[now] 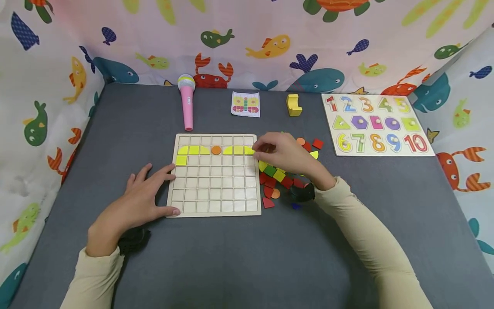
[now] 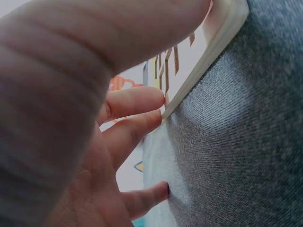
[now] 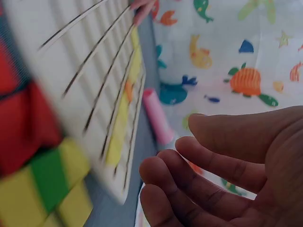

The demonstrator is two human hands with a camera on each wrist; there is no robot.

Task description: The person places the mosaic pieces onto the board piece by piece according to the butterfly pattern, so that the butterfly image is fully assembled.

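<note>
Cream-coloured and gridded, the board [image 1: 216, 189] is lying on the dark grey table [image 1: 270, 257], between the two hands. Its left edge is being touched by fingertips of the left hand [image 1: 135, 199], whose fingers are being held spread and fairly straight, while the near left corner is being met by the thumb; nothing is being grasped. The right hand [image 1: 284, 153] is being held near the board's far right corner, its fingers loosely bent and its thumb kept apart from them, with nothing being pinched. Along the second row from the far side, yellow pieces [image 1: 233, 150] are being parted by an orange disc [image 1: 216, 150] in the middle cell, and the leftmost cell of the row below is being filled by a yellow square [image 1: 181, 160]. Just beside the board's right edge, a heap of coloured tiles [image 1: 287, 182] is being partly hidden by the right hand. Beyond the board, a pink microphone [image 1: 187, 105], a butterfly card [image 1: 245, 104] and a yellow block [image 1: 294, 106] are being seen; to their right, a number board [image 1: 370, 113] is being shown before the patterned cloth [image 1: 239, 64].
</note>
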